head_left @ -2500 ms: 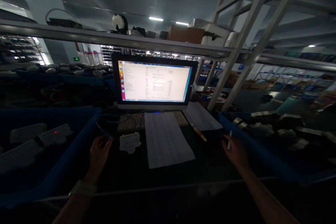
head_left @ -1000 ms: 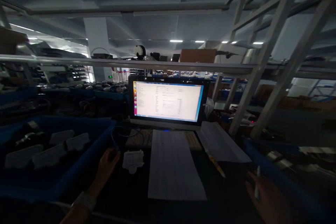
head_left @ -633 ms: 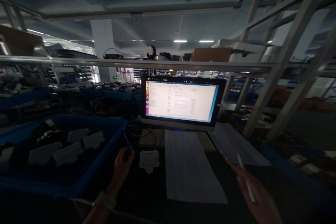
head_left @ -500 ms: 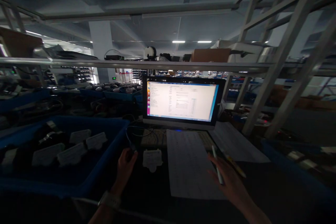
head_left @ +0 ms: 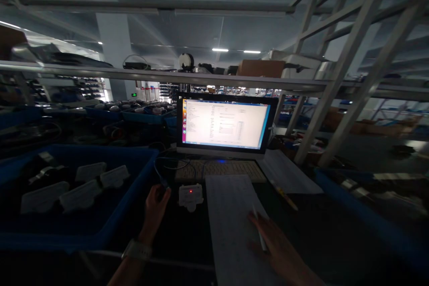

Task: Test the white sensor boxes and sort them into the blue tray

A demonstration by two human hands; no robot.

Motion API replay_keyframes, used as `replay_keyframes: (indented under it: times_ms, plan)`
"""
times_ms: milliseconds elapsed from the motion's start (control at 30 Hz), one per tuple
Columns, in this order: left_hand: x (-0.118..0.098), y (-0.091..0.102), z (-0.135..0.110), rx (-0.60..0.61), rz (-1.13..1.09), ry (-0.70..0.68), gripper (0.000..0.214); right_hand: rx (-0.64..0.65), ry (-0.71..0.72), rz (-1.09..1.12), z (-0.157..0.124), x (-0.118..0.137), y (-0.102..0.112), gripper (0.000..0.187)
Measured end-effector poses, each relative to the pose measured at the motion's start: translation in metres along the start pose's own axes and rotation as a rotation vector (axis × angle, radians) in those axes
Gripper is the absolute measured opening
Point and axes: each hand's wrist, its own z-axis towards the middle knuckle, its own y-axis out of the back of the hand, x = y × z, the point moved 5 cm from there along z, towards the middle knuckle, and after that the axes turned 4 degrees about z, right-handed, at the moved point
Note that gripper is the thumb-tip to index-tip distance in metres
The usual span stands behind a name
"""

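My left hand (head_left: 154,209), a watch on its wrist, is closed around the end of a blue cable (head_left: 158,170). Just right of it lies a small white plastic module (head_left: 190,202) with a red light glowing on it. A white pen (head_left: 261,237) is in my right hand (head_left: 278,243), whose fingers rest over a printed paper sheet (head_left: 228,219). Beyond the sheet are a keyboard (head_left: 221,170) and a lit monitor (head_left: 224,123) showing a form-like window.
On the left stands a blue bin (head_left: 110,228) holding several white modules (head_left: 80,195). A yellow pen (head_left: 284,197) and more paper (head_left: 291,172) lie right of the keyboard. Another bin (head_left: 348,214) is at the right. A shelf (head_left: 208,79) spans above the monitor.
The printed sheet has slid toward me with my right hand, uncovering more of the keyboard. A red light now shows on the white module. The left hand still grips the cable end.
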Motion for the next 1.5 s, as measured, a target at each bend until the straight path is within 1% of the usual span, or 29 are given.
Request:
replay_keyframes:
  times_ms: [100,167,233,300,400,467,533,600,667,767,833,933,1000,1100,1233,1367,1500]
  plan:
    - [0.001,0.000,0.001,-0.009,0.018,0.017,0.045,0.051,-0.020,0.000,-0.025,0.019,0.005,0.058]
    - [0.002,0.000,0.002,-0.004,0.055,0.016,0.045,0.066,-0.047,0.026,-0.034,0.029,0.009,0.061]
    - [0.001,0.000,0.003,-0.001,0.107,0.003,0.045,0.046,-0.081,0.099,-0.036,0.035,0.016,0.061]
    - [0.000,0.001,0.003,0.005,0.154,-0.010,0.043,-0.012,-0.125,0.236,-0.031,0.033,0.029,0.057]
    - [-0.003,0.001,0.002,-0.004,0.180,-0.013,0.041,-0.162,-0.251,0.589,-0.011,0.014,0.056,0.046]
    - [-0.005,0.001,0.002,-0.010,0.191,-0.016,0.039,-0.312,-0.363,0.850,0.009,-0.009,0.070,0.048]
    - [-0.005,0.000,0.003,-0.007,0.220,-0.026,0.037,-0.451,-0.461,1.028,0.031,-0.033,0.076,0.054]
    - [-0.006,0.000,0.003,-0.009,0.250,-0.037,0.034,-0.540,-0.542,1.113,0.052,-0.053,0.072,0.054]
    - [-0.007,0.000,0.003,-0.018,0.262,-0.035,0.034,-0.587,-0.587,1.121,0.072,-0.066,0.061,0.047]
    - [-0.005,0.000,0.003,-0.010,0.251,0.001,0.035,-0.608,-0.591,1.046,0.092,-0.075,0.040,0.037]
    - [-0.004,0.000,0.003,-0.006,0.231,0.010,0.036,-0.611,-0.583,0.983,0.098,-0.076,0.029,0.035]
    - [-0.004,0.000,0.003,-0.011,0.187,-0.006,0.035,-0.603,-0.551,0.897,0.099,-0.076,0.020,0.037]
    - [-0.004,-0.001,0.004,-0.015,0.176,0.005,0.034,-0.588,-0.535,0.844,0.098,-0.076,0.017,0.037]
    - [-0.005,-0.001,0.004,-0.029,0.174,0.023,0.033,-0.571,-0.548,0.754,0.095,-0.078,0.016,0.033]
    - [-0.007,0.000,0.004,-0.047,0.196,0.010,0.033,-0.550,-0.555,0.647,0.094,-0.079,0.017,0.029]
    - [-0.006,0.000,0.004,-0.044,0.203,-0.019,0.032,-0.501,-0.525,0.597,0.095,-0.074,0.017,0.025]
    - [-0.003,-0.001,0.004,-0.037,0.193,-0.012,0.032,-0.461,-0.507,0.585,0.096,-0.069,0.018,0.023]
